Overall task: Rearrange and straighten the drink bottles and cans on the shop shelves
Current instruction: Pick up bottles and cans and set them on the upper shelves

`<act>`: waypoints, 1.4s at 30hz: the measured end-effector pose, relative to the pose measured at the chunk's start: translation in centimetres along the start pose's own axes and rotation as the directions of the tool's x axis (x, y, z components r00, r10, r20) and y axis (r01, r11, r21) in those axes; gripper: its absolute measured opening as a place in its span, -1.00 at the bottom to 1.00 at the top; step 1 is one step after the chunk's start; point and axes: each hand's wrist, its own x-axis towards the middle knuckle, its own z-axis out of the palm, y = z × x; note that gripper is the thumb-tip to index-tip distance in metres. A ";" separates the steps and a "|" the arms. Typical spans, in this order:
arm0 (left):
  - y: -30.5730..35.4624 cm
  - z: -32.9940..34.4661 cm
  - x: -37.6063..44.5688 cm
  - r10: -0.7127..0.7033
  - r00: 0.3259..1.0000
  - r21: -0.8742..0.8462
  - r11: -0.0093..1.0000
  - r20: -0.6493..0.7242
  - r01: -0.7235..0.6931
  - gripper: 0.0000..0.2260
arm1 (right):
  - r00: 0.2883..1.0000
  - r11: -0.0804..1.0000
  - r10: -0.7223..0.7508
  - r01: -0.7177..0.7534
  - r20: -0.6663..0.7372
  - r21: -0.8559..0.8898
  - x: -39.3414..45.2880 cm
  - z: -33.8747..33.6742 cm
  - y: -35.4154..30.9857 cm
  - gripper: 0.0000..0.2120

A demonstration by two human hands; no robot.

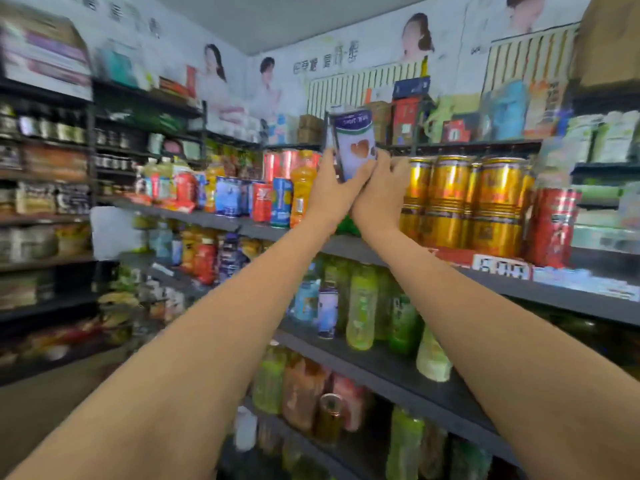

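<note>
1. Shop shelves (346, 244) crowd with drinks as we lift a purple-and-white can (353, 143) above the gold cans (464, 199).
2. Our left hand (327, 188) and right hand (379, 192) clamp fingers round its base.
3. A slip could topple the stacked gold cans beside it.

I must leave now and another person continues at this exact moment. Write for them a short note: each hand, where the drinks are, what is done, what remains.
Left hand and right hand: both hold the purple-and-white can, raised in front of the upper drink shelf.
On that shelf: stacked gold cans to the right, an orange bottle and blue and red cans to the left.
Green bottles stand on the shelf below.
Done: cannot tell, since the picture is blurred.
Left: set the held can down upright, then straighten the rows.
</note>
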 end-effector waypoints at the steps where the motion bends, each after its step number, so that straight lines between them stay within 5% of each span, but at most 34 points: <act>1: -1.0 -2.9 1.2 -0.005 1.000 0.021 1.000 -0.021 0.005 -0.63 | 0.999 0.999 0.003 -0.004 0.034 0.045 -0.4 2.8 -1.6 -0.61; 4: -3.9 -11.4 4.2 -0.063 0.997 0.115 0.991 -0.033 0.067 -0.64 | 0.967 0.971 -0.037 -0.025 0.253 0.238 -0.9 10.0 -5.4 -0.50; 8: -8.7 -22.0 7.5 -0.225 0.974 0.190 0.956 -0.026 0.226 -0.56 | 0.802 0.963 -0.065 -0.105 0.594 0.248 -0.4 17.4 -8.0 -0.60; 11: -12.2 -27.9 9.4 -0.341 0.938 0.155 0.925 -0.064 0.347 -0.38 | 0.817 0.982 -0.006 -0.105 0.577 0.159 1.0 22.5 -8.7 -0.73; 14: -14.8 -31.5 11.2 -0.406 0.913 0.164 0.899 -0.031 0.406 -0.55 | 0.794 0.961 0.040 -0.196 0.607 0.194 2.2 27.6 -9.2 -0.69; 20: -19.4 -34.2 16.9 -0.315 0.946 0.339 0.901 0.081 0.271 -0.54 | 0.758 0.857 -0.020 -0.323 0.652 0.402 4.6 36.5 -11.4 -0.60; 26: -24.4 -34.4 23.6 -0.269 0.955 0.389 0.899 0.128 0.201 -0.59 | 0.873 0.894 0.007 -0.224 0.488 0.388 7.5 44.1 -11.2 -0.57; 30: -27.9 -33.6 27.8 -0.256 0.941 0.420 0.896 0.221 0.145 -0.45 | 0.931 0.982 0.078 -0.133 0.357 0.133 9.0 47.3 -9.5 -0.52; 35: -31.8 -35.0 32.6 -0.168 0.902 0.599 0.792 0.398 -0.116 -0.60 | 0.947 0.955 0.209 -0.145 0.243 -0.257 9.6 50.9 -7.3 -0.49; 42: -37.0 -33.6 34.9 0.002 0.876 0.618 0.707 0.483 -0.343 -0.67 | 0.947 0.914 0.233 -0.135 0.221 -0.383 9.8 53.8 -5.5 -0.44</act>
